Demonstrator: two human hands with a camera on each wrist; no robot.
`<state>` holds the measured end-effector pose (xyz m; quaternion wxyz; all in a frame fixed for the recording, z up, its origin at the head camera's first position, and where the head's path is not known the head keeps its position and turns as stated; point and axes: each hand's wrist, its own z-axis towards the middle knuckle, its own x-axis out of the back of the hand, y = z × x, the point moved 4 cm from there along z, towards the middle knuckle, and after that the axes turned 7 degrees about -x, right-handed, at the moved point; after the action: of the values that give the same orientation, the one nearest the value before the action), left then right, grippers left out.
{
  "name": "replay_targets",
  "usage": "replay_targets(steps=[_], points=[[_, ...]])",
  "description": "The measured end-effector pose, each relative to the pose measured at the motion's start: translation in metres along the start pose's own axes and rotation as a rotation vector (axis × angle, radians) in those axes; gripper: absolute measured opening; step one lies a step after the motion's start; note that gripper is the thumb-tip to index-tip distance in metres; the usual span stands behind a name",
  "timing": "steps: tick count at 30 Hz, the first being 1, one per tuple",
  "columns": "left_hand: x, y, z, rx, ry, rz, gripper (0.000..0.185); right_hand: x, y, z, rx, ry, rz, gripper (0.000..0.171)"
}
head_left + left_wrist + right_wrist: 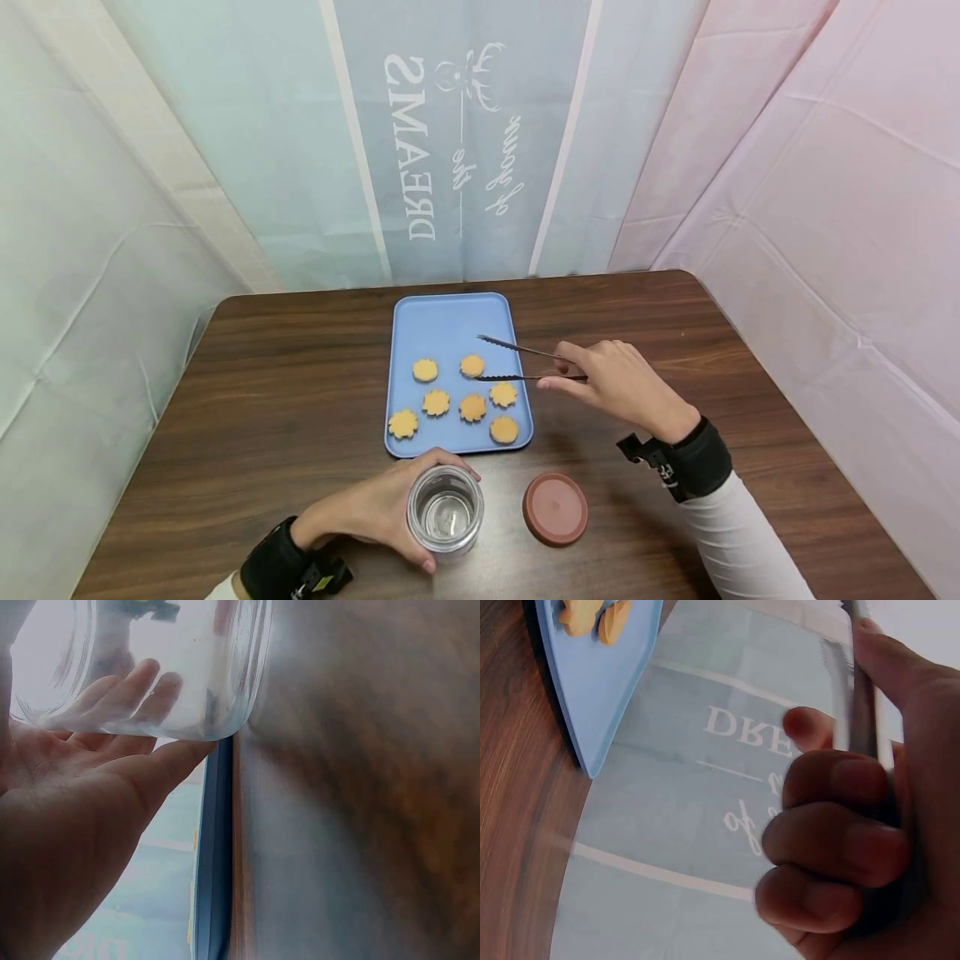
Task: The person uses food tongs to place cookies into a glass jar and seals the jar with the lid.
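Note:
A blue tray lies on the dark wooden table with several scalloped orange biscuits on it. My right hand grips metal tongs whose spread tips hover over the biscuit at the tray's middle right. In the right wrist view the curled fingers wrap the tongs. My left hand curls round an empty clear glass jar standing upright near the table's front edge. The left wrist view shows the jar against my palm.
A brown round lid lies flat on the table just right of the jar. Pale printed curtains close in the table at the back and both sides. The tray's edge runs close to the jar.

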<state>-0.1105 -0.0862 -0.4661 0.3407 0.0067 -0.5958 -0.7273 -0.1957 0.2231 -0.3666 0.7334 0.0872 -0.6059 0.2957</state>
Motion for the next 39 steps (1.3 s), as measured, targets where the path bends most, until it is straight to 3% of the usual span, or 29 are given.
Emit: replay_targets(steps=[9, 18, 39], points=[[0.003, -0.001, 0.001, -0.002, 0.013, 0.062, 0.098, -0.006, 0.016, -0.003, -0.071, -0.149, 0.002, 0.040], [0.004, -0.002, 0.001, -0.016, 0.006, 0.059, 0.098, -0.008, 0.023, -0.004, -0.086, -0.222, 0.010, 0.050], [0.004, -0.003, 0.001, -0.001, 0.007, 0.049, 0.098, -0.023, 0.029, -0.007, -0.095, -0.357, 0.030, 0.049]])
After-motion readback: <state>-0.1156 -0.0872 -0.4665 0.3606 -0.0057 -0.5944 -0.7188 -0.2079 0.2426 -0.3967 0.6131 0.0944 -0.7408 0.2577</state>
